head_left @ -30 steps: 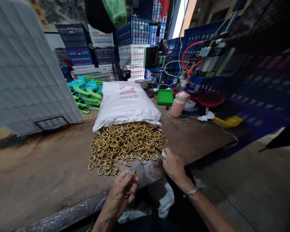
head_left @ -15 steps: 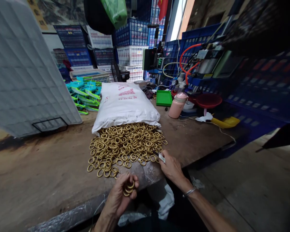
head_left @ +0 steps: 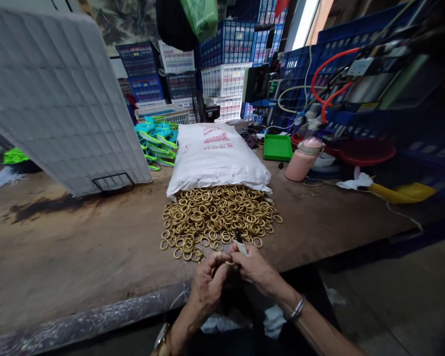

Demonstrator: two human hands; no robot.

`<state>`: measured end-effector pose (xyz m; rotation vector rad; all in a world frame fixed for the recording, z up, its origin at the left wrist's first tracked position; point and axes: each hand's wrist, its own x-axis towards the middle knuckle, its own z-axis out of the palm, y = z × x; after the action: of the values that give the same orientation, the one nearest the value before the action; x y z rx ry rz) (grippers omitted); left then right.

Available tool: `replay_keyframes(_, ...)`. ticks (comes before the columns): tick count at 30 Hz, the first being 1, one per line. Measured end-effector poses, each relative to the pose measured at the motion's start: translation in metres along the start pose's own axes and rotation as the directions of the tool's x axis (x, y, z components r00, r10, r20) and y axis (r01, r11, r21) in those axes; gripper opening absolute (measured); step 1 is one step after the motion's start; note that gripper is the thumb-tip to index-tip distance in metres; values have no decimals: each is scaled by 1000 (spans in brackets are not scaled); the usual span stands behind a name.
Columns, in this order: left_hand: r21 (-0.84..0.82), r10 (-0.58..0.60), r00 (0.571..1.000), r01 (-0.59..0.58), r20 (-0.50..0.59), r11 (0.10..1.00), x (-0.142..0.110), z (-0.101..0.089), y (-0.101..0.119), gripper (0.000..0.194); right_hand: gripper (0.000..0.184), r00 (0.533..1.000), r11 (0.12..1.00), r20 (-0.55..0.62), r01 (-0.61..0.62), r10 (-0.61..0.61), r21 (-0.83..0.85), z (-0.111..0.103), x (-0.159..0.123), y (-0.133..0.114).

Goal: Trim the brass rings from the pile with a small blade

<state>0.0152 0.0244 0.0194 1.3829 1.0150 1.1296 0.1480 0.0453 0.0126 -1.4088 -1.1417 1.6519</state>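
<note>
My left hand [head_left: 208, 282] is closed, with its fingertips around gold-coloured rings [head_left: 230, 263], one of which shows at the fingertips. My right hand [head_left: 255, 269] meets it there, thumb and fingers pinched at that ring. Out of my right hand sticks a small knife-like tool [head_left: 242, 247] with a pale body and a dark tip; its exact kind is unclear. Just beyond both hands a heap of gold-coloured rings [head_left: 215, 212] spreads over the table [head_left: 107, 257]. The rings spill from the open mouth of a white woven sack [head_left: 218, 158] with red print.
At the left stands a white ribbed panel [head_left: 70, 99] on a black wire foot. Teal and green plastic hangers [head_left: 157, 141] lie behind it. To the right are a green tray [head_left: 277, 147], a pink bottle [head_left: 303, 160] and a yellow scoop [head_left: 402, 193]. Stacked crates [head_left: 226, 79] fill the back.
My hands have come together: the right moved from the heap's edge, tool still in it, to the ring at my left fingertips. The view has turned left.
</note>
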Motion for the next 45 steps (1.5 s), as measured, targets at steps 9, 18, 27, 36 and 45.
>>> replay_keyframes(9,-307,-302,953,297,34,904,-2,-1,-6,23,22,945,913,-98,269,-311,-308,7,4,3)
replay_keyframes(18,-382,-353,926,378,135,844,-6,-2,-16,31,28,980,974,-70,175,-186,-147,9,7,12)
replay_keyframes(27,-570,-368,912,403,182,716,-7,-2,-18,31,32,981,969,-37,183,-191,-169,6,7,10)
replay_keyframes(36,-527,-380,918,380,113,760,-5,-4,-21,32,18,920,570,114,326,-375,-755,4,-4,10)
replay_keyframes(45,-391,-313,944,328,104,860,-12,-7,-5,33,29,957,332,-31,70,-290,-941,-10,-1,12)
